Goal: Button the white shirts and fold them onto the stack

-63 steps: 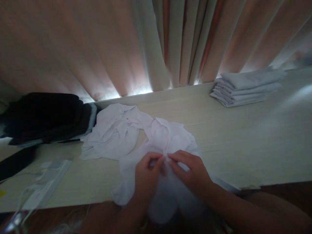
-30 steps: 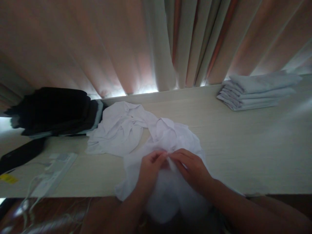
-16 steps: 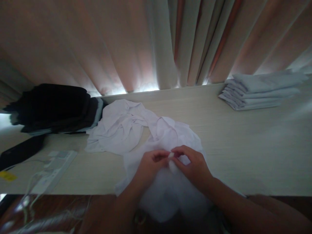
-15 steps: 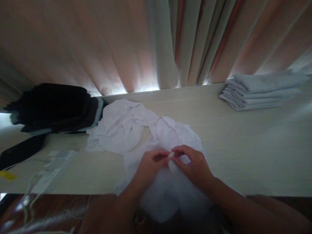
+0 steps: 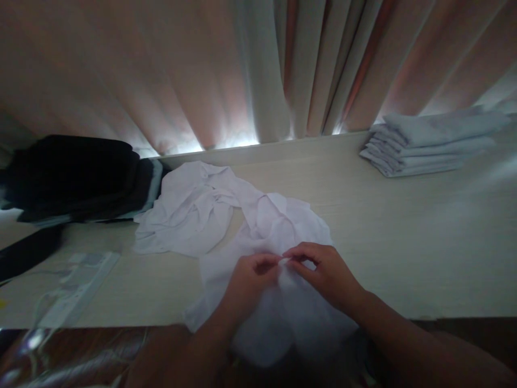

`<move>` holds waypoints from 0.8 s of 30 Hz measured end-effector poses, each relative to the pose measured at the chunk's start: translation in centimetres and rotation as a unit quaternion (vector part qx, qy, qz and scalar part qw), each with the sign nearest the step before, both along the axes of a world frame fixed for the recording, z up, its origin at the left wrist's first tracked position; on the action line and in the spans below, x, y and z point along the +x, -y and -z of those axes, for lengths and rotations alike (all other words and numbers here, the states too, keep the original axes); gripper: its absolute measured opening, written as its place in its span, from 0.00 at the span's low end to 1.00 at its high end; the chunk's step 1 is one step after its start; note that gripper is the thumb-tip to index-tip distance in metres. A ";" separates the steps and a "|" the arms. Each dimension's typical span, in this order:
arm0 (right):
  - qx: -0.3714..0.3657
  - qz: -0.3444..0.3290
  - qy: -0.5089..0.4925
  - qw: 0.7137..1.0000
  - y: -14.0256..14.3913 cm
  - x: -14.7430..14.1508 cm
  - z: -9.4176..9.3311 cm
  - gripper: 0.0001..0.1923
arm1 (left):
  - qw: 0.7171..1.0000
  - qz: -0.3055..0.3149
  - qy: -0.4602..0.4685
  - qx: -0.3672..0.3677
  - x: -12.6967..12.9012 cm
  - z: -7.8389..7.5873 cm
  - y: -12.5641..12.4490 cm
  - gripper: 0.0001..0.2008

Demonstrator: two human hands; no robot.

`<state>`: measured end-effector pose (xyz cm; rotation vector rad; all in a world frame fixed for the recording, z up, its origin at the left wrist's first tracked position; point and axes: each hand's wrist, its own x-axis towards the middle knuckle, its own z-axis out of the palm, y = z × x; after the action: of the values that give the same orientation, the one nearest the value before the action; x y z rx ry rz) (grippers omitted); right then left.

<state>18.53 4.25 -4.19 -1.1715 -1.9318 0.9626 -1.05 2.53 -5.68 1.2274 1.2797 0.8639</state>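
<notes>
A white shirt (image 5: pixel 269 218) lies crumpled across the table and hangs over its front edge towards me. My left hand (image 5: pixel 254 275) pinches a small fold of it between thumb and fingers. From the other side my right hand (image 5: pixel 319 267) pinches the same spot, its fingertips meeting those of the left. Whether a button sits between them is too small and blurred to tell. Further left, a rumpled white part (image 5: pixel 186 210) of cloth spreads out and seems joined to the shirt by a sleeve-like strip.
A stack of folded white clothes (image 5: pixel 432 145) stands at the back right of the pale table (image 5: pixel 404 231). Dark folded clothes (image 5: pixel 76 172) are piled at the left. A power strip (image 5: pixel 83 288) with cables lies at the front left. Curtains (image 5: pixel 194 70) hang behind.
The view has shifted slightly to the right. Both hands stay on the same part of the shirt, and their fingertips have drawn closer, hiding more of the pinched fold.
</notes>
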 end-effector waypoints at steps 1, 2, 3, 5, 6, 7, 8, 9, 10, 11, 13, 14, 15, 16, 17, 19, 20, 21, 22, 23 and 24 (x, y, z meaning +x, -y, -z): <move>-0.001 0.002 0.002 1.000 0.1 0.1 0.0 0.06 | 1.000 -0.002 0.000 -0.002 0.2 0.1 0.1 0.10; -0.004 0.005 0.004 1.000 0.2 0.2 0.0 0.06 | 1.000 -0.005 -0.001 -0.003 0.3 0.2 0.2 0.10; -0.009 0.007 0.006 1.000 0.3 0.3 0.1 0.06 | 1.000 -0.006 -0.001 -0.005 0.4 0.3 0.3 0.10; -0.026 0.013 0.002 1.000 0.4 0.5 0.1 0.06 | 1.000 -0.008 -0.001 -0.009 0.7 0.5 0.4 0.10; -0.039 0.014 -0.003 0.999 0.4 0.6 0.2 0.06 | 1.000 -0.010 -0.002 -0.010 0.8 0.5 0.4 0.10; -0.050 0.016 -0.008 0.999 0.4 0.6 0.2 0.06 | 1.000 -0.012 -0.003 -0.011 0.9 0.5 0.5 0.10; -0.060 0.017 -0.015 0.998 0.3 0.5 0.2 0.06 | 1.000 -0.016 -0.002 -0.011 0.9 0.5 0.5 0.10; -0.069 0.019 -0.022 0.997 0.3 0.5 0.3 0.06 | 1.000 -0.020 -0.001 -0.011 1.0 0.5 0.4 0.10; -0.077 0.020 -0.029 0.996 0.2 0.4 0.3 0.06 | 1.000 -0.025 0.002 -0.010 1.0 0.4 0.4 0.09; -0.082 0.023 -0.033 0.996 0.1 0.4 0.3 0.05 | 0.999 -0.031 0.006 -0.009 1.0 0.4 0.3 0.09; -0.085 0.032 -0.031 0.995 0.0 0.2 0.2 0.05 | 0.999 -0.039 0.012 -0.010 1.1 0.4 0.0 0.09; -0.082 0.037 -0.026 0.996 -0.1 0.2 0.1 0.05 | 0.999 -0.044 0.014 -0.012 1.1 0.3 -0.1 0.08; -0.078 0.043 -0.018 0.996 -0.2 0.2 0.1 0.05 | 0.999 -0.048 0.014 -0.014 1.1 0.3 -0.2 0.08; -0.072 0.049 -0.010 0.996 -0.2 0.2 0.0 0.05 | 0.998 -0.053 0.014 -0.016 1.2 0.3 -0.3 0.08; -0.067 0.053 -0.003 0.996 -0.2 0.2 -0.1 0.04 | 0.998 -0.058 0.014 -0.018 1.3 0.2 -0.4 0.08; -0.059 0.052 0.008 0.997 -0.3 0.4 -0.1 0.04 | 0.998 -0.063 0.017 -0.016 1.4 0.1 -0.5 0.08; -0.056 0.051 0.012 0.997 -0.3 0.4 -0.2 0.04 | 0.998 -0.060 0.016 -0.013 1.5 0.1 -0.6 0.08; -0.053 0.048 0.016 0.997 -0.3 0.5 -0.2 0.04 | 0.998 -0.055 0.013 -0.009 1.5 0.0 -0.6 0.08; -0.052 0.046 0.020 0.997 -0.3 0.5 -0.2 0.04 | 0.999 -0.050 0.008 -0.005 1.6 -0.1 -0.7 0.08; -0.053 0.044 0.023 0.997 -0.4 0.6 -0.2 0.04 | 0.999 -0.048 0.001 -0.001 1.6 -0.2 -0.8 0.08; -0.057 0.042 0.025 0.997 -0.5 0.5 -0.3 0.04 | 0.999 -0.049 -0.005 0.003 1.6 -0.2 -0.9 0.08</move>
<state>19.06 4.78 -3.92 -1.3428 -1.8721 1.0177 0.58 3.44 -5.45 1.1839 1.3550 0.9329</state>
